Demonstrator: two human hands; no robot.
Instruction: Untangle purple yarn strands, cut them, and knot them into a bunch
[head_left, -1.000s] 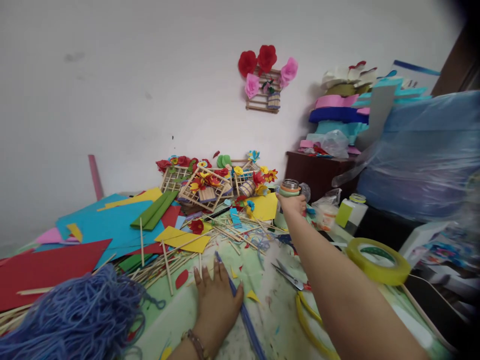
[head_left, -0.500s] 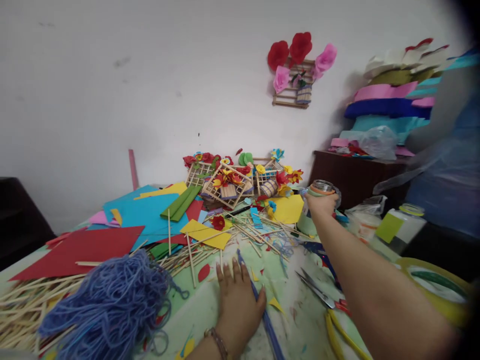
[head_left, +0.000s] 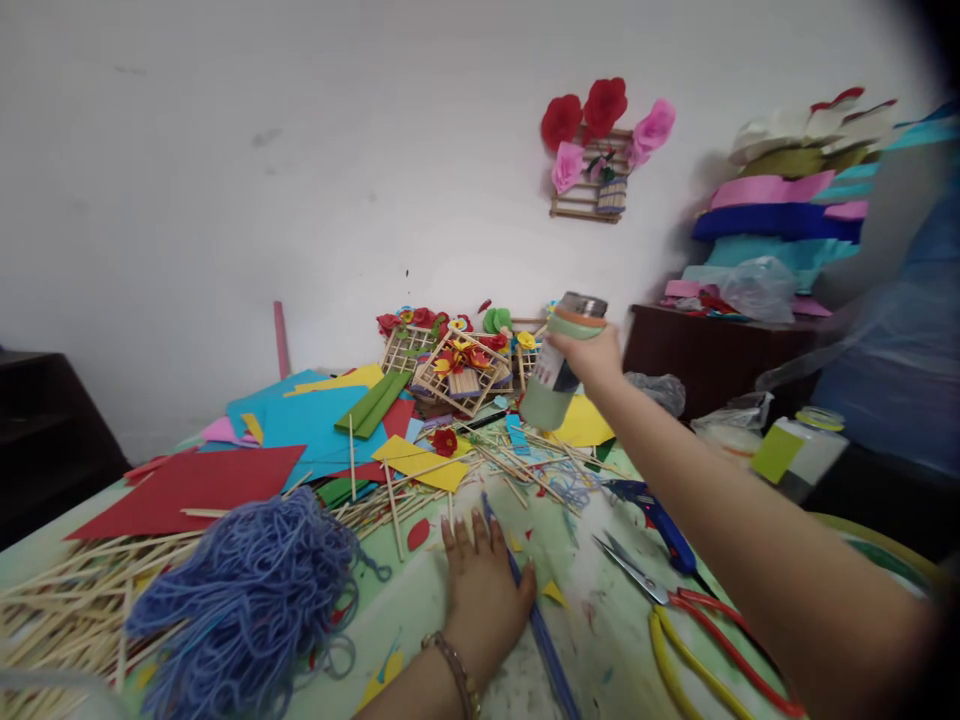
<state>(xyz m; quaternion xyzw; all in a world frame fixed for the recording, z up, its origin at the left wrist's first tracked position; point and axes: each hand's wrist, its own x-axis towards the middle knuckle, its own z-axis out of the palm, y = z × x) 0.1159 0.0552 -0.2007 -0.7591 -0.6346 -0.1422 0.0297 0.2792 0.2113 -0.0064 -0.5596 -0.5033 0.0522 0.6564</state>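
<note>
My left hand (head_left: pixel 486 590) lies flat on the green-covered table (head_left: pixel 420 620), fingers spread. A thin bundle of blue yarn (head_left: pixel 551 660) runs beneath or beside its thumb side; whether the palm presses on it I cannot tell. My right hand (head_left: pixel 596 355) is wrapped round a pale green bottle (head_left: pixel 546 400) with a metal lid and an orange band near its neck. The bottle is tilted, held above the sticks and yellow paper at the table's back. Below my right forearm are a blue glue gun (head_left: pixel 667 530) and red-handled scissors (head_left: pixel 634 572).
Tangled blue yarn (head_left: pixel 247 600) and loose wooden sticks (head_left: pixel 67 610) cover the left front. Red paper (head_left: pixel 195 490) and blue paper (head_left: pixel 300 420) lie behind. Flower-decorated stick frames (head_left: pixel 457 370) lean at the back. A yellow-handled tool (head_left: pixel 679 670) sits at the right front.
My right hand has lifted the bottle from the back right and carried it leftward, tilting it. The glue gun and red scissor handles are less covered. My left hand stays flat on the table.
</note>
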